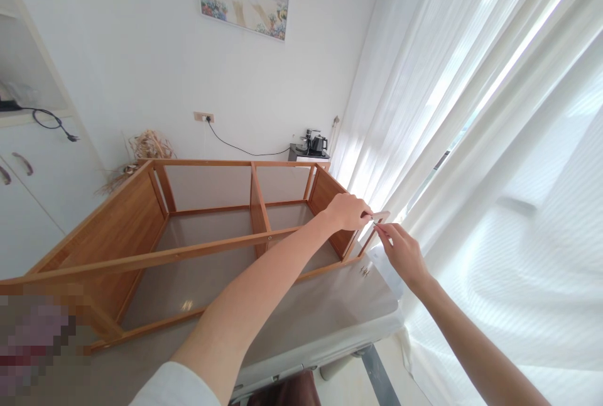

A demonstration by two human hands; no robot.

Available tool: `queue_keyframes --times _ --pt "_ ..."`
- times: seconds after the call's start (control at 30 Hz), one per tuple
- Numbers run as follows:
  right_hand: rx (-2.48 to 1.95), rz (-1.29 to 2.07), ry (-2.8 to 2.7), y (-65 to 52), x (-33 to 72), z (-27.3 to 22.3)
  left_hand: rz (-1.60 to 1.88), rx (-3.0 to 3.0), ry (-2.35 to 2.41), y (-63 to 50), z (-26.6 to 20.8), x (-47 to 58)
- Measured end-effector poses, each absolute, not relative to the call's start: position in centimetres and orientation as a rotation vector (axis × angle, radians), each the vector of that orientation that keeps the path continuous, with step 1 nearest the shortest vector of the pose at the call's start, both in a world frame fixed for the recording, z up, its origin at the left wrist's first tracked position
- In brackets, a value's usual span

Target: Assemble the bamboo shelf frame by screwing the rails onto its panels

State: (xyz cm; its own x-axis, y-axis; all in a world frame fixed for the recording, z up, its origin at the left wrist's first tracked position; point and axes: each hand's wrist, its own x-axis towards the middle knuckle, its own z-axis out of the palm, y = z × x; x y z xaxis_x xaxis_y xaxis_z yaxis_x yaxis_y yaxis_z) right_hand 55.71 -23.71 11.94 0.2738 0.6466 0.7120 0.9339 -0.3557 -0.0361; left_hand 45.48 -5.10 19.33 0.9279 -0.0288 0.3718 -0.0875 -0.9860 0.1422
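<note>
A wooden frame [198,247] with solid side panels and a middle divider lies on the table [325,305]. My left hand [347,211] reaches across it to the right end, its fingers closed in a pinch. Close by, my right hand [400,249] pinches with thumb and forefinger, almost meeting the left fingertips. A tiny thin piece shows between the two hands, too small to name. Just beyond the fingertips is the end of a pale wooden bar [381,215]. Several small metal pieces [365,272], like screws, lie on the table below my hands.
White curtains [509,205] hang close on the right. A black kettle [319,144] stands on a small cabinet at the back, its cord running to a wall socket [203,117]. White cupboards [28,205] are at left. A dark red seat [287,391] is under the table's front edge.
</note>
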Motion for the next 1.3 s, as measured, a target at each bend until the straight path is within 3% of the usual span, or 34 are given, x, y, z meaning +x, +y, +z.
queue_keyframes --times 0.57,0.8,1.3 --pt "-2.234 -1.063 -1.74 -24.1 56.7 13.6 0.562 2.948 -0.082 -4.9 19.1 45.7" --pt "-2.077 -1.294 -1.971 -24.2 57.8 14.1 0.585 2.94 -0.099 -4.9 19.1 45.7" --pt "-2.016 -1.439 -2.094 -23.9 58.2 14.8 0.567 2.944 -0.071 -5.0 19.1 45.6"
